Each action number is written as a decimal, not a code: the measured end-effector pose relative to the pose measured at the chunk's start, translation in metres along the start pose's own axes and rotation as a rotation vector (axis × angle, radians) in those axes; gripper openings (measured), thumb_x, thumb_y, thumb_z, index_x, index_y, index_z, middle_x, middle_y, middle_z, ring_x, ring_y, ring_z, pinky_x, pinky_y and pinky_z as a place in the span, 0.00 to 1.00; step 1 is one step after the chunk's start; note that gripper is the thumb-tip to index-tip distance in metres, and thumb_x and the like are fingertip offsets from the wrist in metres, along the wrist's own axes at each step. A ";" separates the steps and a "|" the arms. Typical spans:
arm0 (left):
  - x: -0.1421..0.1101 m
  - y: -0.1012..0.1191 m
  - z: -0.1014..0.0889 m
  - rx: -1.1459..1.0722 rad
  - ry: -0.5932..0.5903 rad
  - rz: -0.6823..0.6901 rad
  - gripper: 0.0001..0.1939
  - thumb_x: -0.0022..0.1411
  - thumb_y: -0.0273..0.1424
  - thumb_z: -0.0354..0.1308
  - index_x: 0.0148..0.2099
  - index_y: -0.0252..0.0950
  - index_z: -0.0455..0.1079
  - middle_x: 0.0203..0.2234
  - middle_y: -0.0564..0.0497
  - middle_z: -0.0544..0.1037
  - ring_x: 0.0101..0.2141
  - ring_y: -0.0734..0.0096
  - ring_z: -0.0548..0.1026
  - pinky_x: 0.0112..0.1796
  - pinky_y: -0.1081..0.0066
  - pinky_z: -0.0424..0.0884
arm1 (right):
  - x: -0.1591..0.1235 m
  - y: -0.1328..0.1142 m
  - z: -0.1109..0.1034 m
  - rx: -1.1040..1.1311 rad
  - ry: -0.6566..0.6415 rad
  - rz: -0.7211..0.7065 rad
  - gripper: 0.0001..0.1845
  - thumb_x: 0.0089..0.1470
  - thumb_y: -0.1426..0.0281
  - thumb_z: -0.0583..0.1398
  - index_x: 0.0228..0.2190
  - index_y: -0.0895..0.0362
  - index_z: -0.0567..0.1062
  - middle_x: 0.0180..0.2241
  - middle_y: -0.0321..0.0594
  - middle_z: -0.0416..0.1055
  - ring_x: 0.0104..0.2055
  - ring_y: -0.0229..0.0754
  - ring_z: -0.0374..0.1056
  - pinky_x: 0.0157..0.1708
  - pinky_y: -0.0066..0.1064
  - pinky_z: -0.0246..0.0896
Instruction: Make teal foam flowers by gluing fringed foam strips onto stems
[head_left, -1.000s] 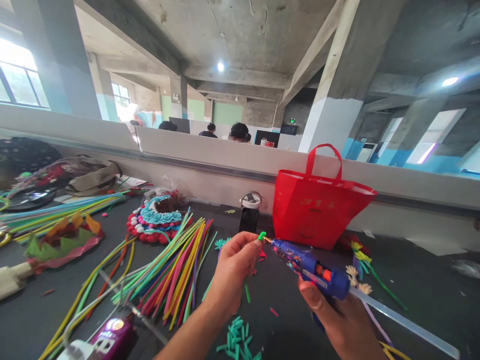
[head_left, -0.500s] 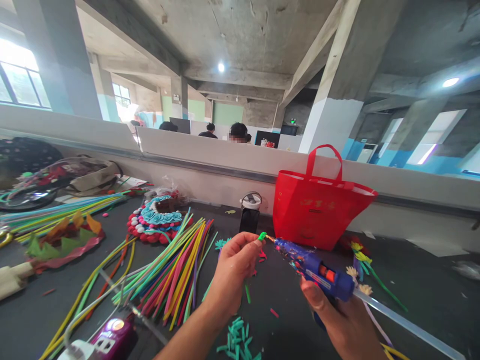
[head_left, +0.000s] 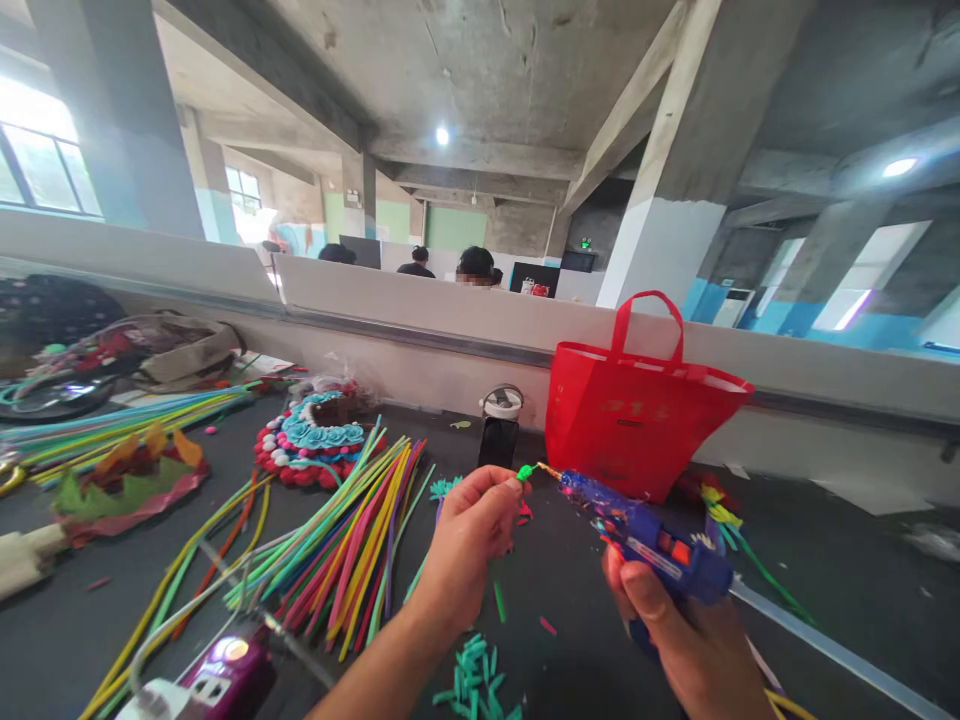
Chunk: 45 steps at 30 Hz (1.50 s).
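My left hand [head_left: 465, 545] pinches a small bright green piece [head_left: 523, 472] between its fingertips, held above the dark table. My right hand [head_left: 686, 635] grips a blue hot glue gun [head_left: 652, 545] with a clear glue stick [head_left: 825, 645] sticking out behind it. The gun's nozzle points left and sits a short gap from the green piece. Both hands hover in front of a red tote bag [head_left: 637, 415].
A fan of coloured stems [head_left: 337, 545] lies left of my hands, with cut teal bits [head_left: 472, 685] below. A round red, white and blue flower piece [head_left: 315, 440], a dark bottle [head_left: 499, 425] and a purple device [head_left: 225, 675] stand on the table. People sit behind the white partition [head_left: 420, 300].
My right hand has drawn the glue gun slightly to the right, so its nozzle is now a little apart from the green piece. My left hand has stayed almost still.
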<state>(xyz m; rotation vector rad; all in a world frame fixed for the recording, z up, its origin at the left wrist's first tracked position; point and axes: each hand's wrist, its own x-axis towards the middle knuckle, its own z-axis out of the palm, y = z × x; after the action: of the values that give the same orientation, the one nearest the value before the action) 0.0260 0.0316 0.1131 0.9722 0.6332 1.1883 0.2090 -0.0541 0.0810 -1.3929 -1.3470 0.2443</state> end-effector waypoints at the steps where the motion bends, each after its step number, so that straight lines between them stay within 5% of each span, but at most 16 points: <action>1: 0.000 0.000 0.000 -0.004 -0.005 -0.004 0.09 0.58 0.34 0.62 0.31 0.34 0.69 0.17 0.60 0.57 0.18 0.83 0.49 0.20 0.76 0.45 | 0.000 -0.001 -0.001 0.025 -0.029 0.023 0.25 0.57 0.45 0.58 0.33 0.53 0.81 0.31 0.41 0.80 0.32 0.48 0.76 0.31 0.32 0.73; 5: 0.001 0.000 0.001 -0.011 -0.027 -0.009 0.10 0.59 0.36 0.62 0.32 0.34 0.69 0.18 0.60 0.59 0.18 0.83 0.51 0.20 0.76 0.45 | 0.000 -0.004 -0.002 0.111 -0.088 0.018 0.25 0.58 0.46 0.56 0.35 0.52 0.80 0.34 0.43 0.81 0.37 0.50 0.77 0.32 0.33 0.74; 12: 0.000 0.009 -0.001 -0.021 -0.032 -0.013 0.14 0.58 0.40 0.64 0.35 0.32 0.72 0.19 0.60 0.60 0.17 0.85 0.51 0.20 0.76 0.43 | -0.005 0.004 0.000 0.148 0.006 -0.179 0.24 0.56 0.49 0.62 0.47 0.52 0.76 0.39 0.46 0.80 0.38 0.51 0.78 0.37 0.37 0.76; 18: -0.004 0.011 -0.002 0.005 -0.061 -0.009 0.15 0.55 0.40 0.66 0.31 0.33 0.69 0.17 0.61 0.56 0.18 0.83 0.48 0.20 0.76 0.43 | -0.001 -0.014 0.002 0.181 -0.119 -0.269 0.21 0.57 0.51 0.63 0.46 0.51 0.75 0.38 0.43 0.79 0.36 0.47 0.77 0.32 0.31 0.75; 24: -0.002 0.014 -0.005 0.114 -0.051 0.005 0.14 0.55 0.39 0.65 0.29 0.34 0.68 0.16 0.61 0.57 0.19 0.81 0.50 0.20 0.75 0.45 | 0.009 -0.034 -0.004 0.049 -0.180 -0.194 0.17 0.57 0.53 0.62 0.42 0.51 0.78 0.36 0.40 0.80 0.34 0.44 0.76 0.31 0.26 0.74; 31: 0.004 0.010 -0.011 0.322 -0.095 0.012 0.15 0.57 0.42 0.61 0.30 0.34 0.69 0.18 0.58 0.61 0.20 0.80 0.54 0.22 0.75 0.47 | 0.004 -0.019 -0.011 0.055 -0.131 -0.086 0.19 0.57 0.51 0.61 0.41 0.51 0.78 0.38 0.41 0.79 0.36 0.44 0.77 0.38 0.29 0.76; 39: 0.004 0.021 -0.015 0.610 -0.159 0.189 0.14 0.61 0.41 0.55 0.32 0.34 0.70 0.21 0.56 0.64 0.24 0.75 0.60 0.25 0.74 0.55 | -0.006 -0.005 -0.011 -0.111 -0.103 0.000 0.25 0.55 0.46 0.61 0.43 0.51 0.79 0.43 0.44 0.80 0.47 0.53 0.75 0.49 0.43 0.73; 45: 0.003 0.025 -0.018 0.624 -0.177 0.175 0.13 0.60 0.40 0.58 0.32 0.34 0.72 0.22 0.55 0.66 0.25 0.74 0.62 0.26 0.74 0.57 | -0.014 0.009 -0.017 -0.157 -0.100 0.058 0.29 0.55 0.46 0.60 0.49 0.52 0.77 0.44 0.45 0.80 0.49 0.53 0.74 0.50 0.43 0.72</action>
<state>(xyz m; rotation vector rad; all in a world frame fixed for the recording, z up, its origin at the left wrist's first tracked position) 0.0001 0.0418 0.1270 1.6672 0.8082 1.0544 0.2220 -0.0719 0.0724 -1.5703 -1.4344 0.2541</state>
